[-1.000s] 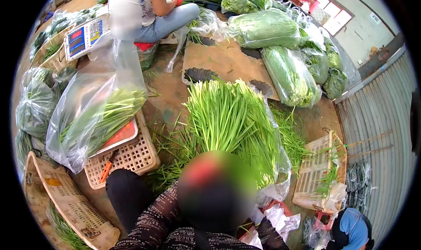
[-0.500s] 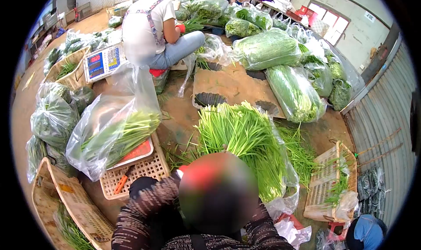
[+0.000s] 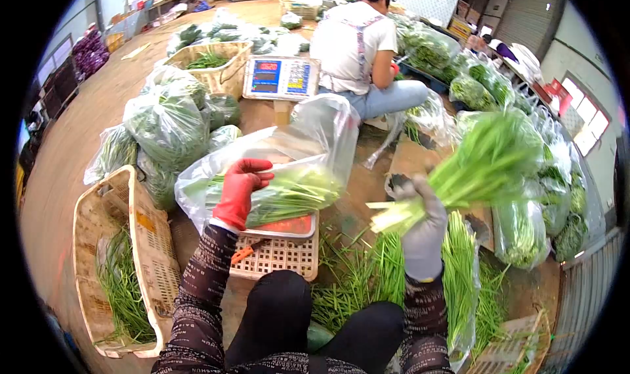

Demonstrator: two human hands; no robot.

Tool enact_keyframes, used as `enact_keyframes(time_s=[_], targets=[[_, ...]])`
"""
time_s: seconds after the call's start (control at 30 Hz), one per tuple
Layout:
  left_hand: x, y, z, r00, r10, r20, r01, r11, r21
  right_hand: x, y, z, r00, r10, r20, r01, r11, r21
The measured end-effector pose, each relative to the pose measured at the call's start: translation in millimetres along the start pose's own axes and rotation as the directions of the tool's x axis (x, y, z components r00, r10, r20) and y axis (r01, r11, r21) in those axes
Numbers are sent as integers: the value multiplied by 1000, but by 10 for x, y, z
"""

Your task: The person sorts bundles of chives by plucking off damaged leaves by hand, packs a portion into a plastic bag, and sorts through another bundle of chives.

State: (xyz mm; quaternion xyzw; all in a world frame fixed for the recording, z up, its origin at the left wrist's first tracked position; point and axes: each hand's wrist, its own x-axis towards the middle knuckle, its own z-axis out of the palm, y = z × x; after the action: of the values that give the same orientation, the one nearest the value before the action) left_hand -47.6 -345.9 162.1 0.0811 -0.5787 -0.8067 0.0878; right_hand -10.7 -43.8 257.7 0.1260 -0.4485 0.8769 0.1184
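My right hand [image 3: 421,226], in a grey glove, is closed around a bunch of long green chives [image 3: 482,164]. Their pale cut ends point left and the blurred leaves fan out to the upper right. My left hand [image 3: 237,193], in a red glove, is raised with its fingers bent and apart, holding nothing I can see. Just behind it lies a clear plastic bag [image 3: 328,128] with more chives [image 3: 298,193] inside, resting on a red-topped scale pan [image 3: 289,226]. Beneath my right forearm is a large pile of chives [image 3: 459,262].
An orange-handled knife [image 3: 246,250] lies on an upturned crate [image 3: 285,262]. The scale display [image 3: 281,78] stands behind the bag. To the left are a crate with greens [image 3: 147,242] and filled bags [image 3: 167,121]. A co-worker [image 3: 354,45] sits ahead; packed bags [image 3: 518,233] line the right.
My view has turned left and my head no longer covers my hands. Both hands are now in sight, the right one lifting a bunch of chives above the pile.
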Motion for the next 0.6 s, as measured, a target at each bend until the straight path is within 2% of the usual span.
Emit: enact_keyframes(time_s=[0.03,0.07,0.1,0.13,0.17,0.2,0.23,0.27,0.3,0.33,0.37,0.4,0.47,0.5,0.53,0.57,0.6], targets=[[107,64,-69,998,-13,-62,19,996,88,156,141,261,994,-81,77,89,991,-99],[169,98,-119,998,28,-59,-20,991,136,350,412,357,973,-121,197,153,976,-153],[240,128,-170,996,70,-54,-59,981,186,523,626,524,960,-79,268,139,968,-211],[342,124,-236,985,168,-34,-140,901,410,698,840,691,941,-36,337,133,953,-271],[471,78,-309,967,255,8,-207,765,610,816,982,913,933,83,349,47,936,-349],[651,-10,-463,873,461,161,-407,503,763,943,1301,1020,898,-27,438,261,836,-483],[636,115,-472,869,448,212,-364,286,886,1080,1682,1005,835,-116,538,464,675,-574],[560,370,-472,896,366,252,-279,21,960,1168,1941,905,773,-84,629,543,601,-587],[532,570,-487,927,271,261,-193,-251,949,1218,2154,778,705,-38,708,618,524,-587],[736,482,-943,947,82,311,-231,-499,835,1241,2295,582,644,292,707,643,295,-707],[895,376,-1357,816,327,476,-497,-21,867,1221,2393,332,568,593,571,689,38,-724],[1121,217,-1846,808,368,460,-580,359,732,1102,2602,-59,567,586,579,765,-115,-633],[1075,441,-1924,853,264,450,-479,54,876,1056,2620,-302,561,582,588,815,-268,-513],[754,837,-1610,922,140,361,-201,-625,754,993,2391,-229,599,640,481,737,-206,-644],[765,811,-1695,872,152,466,-297,-593,749,958,2258,-178,614,698,369,634,-157,-757],[666,960,-1513,857,101,506,-380,-540,751,996,2497,-320,609,706,361,632,-158,-758],[705,951,-1523,845,97,526,-383,-577,722,1004,2492,-302,621,671,404,650,-154,-745]])
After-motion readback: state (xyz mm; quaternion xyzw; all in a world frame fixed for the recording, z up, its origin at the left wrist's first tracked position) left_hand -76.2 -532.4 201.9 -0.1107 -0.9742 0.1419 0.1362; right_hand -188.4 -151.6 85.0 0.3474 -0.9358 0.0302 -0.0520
